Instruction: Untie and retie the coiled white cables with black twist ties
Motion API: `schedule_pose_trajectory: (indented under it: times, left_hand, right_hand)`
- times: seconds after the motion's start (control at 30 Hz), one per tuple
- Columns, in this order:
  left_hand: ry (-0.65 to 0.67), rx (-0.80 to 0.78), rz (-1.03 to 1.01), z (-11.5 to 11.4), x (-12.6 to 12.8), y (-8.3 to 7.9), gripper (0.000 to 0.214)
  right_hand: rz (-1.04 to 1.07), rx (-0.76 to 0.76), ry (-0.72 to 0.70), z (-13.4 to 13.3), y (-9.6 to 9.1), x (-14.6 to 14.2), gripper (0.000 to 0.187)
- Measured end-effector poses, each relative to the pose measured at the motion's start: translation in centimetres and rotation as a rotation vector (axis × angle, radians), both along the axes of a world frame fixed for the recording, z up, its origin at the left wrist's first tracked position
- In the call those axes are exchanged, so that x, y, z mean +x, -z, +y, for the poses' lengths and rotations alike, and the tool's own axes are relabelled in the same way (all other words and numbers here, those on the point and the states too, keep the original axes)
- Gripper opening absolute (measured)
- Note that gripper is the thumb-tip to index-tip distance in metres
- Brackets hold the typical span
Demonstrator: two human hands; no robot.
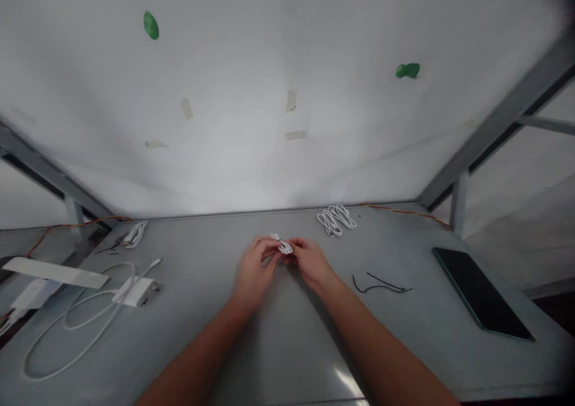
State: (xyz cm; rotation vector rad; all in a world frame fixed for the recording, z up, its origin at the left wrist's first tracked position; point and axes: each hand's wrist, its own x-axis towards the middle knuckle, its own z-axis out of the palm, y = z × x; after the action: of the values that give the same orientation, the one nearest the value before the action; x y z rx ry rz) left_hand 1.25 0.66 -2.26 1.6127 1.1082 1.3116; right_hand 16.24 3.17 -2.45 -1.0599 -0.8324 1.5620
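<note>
Between my two hands, above the middle of the grey table (197, 286), is a small coiled white cable (284, 248). A dark tie seems to cross the bundle near its upper left end. My left hand (257, 269) pinches the coil from the left with thumb and fingers. From the right, my right hand (312, 262) grips the other end, its fingertips partly hidden behind the cable. Two more coiled white cables (336, 219) lie behind and to the right. Black twist ties (381, 287) rest on the table right of my right forearm.
A dark tablet (483, 292) lies at the right. On the left are a white charger (135, 291) with a looped cable (67, 364), a white strip (56, 272) and another coiled cable (135, 234). A white wall (233, 172) closes the back; metal posts (459, 205) stand at the sides.
</note>
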Motion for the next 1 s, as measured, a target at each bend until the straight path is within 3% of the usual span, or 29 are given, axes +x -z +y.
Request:
schedule_pose_trajectory:
  times: [0.2,0.33,0.37,0.47,0.63,0.73,0.83,0.9,1.0]
  left_hand:
    - [-0.13,0.175,0.319,-0.1,-0.6,-0.5,0.008]
    - [-0.147,0.098,0.388,-0.2,-1.0,-0.5,0.01]
    - [-0.131,0.039,0.364,-0.2,-1.0,-0.5,0.012]
    - [-0.083,-0.101,0.273,0.0,-1.1,-0.6,0.018]
    - [-0.024,-0.191,0.089,0.3,-0.9,-0.8,0.034]
    - [0.064,-0.436,-0.185,0.5,-0.8,-0.8,0.048]
    - [0.153,-0.689,-0.436,0.6,-1.2,-1.3,0.045]
    - [0.124,-0.621,-0.527,0.5,-1.6,-1.9,0.041]
    - [0.045,-0.234,-0.362,0.1,-2.2,-2.7,0.049]
  right_hand:
    - [-0.011,0.068,-0.062,0.0,-0.3,0.2,0.038]
    - [-0.381,0.235,-0.07,-0.2,-0.8,0.5,0.011]
    - [-0.496,0.305,-0.062,-0.3,-0.9,0.5,0.003]
    - [-0.76,0.51,-0.081,-0.8,-1.4,0.5,0.012]
    - [-0.909,0.622,-0.124,-1.3,-1.7,0.5,0.016]
    - [-0.994,0.72,-0.118,-1.4,-1.8,0.5,0.021]
    - [-1.047,0.779,-0.072,-1.5,-2.0,0.4,0.023]
    - [-1.035,0.758,-0.042,-1.5,-2.1,0.4,0.023]
    - [-0.909,0.653,-0.022,-1.4,-2.1,0.4,0.017]
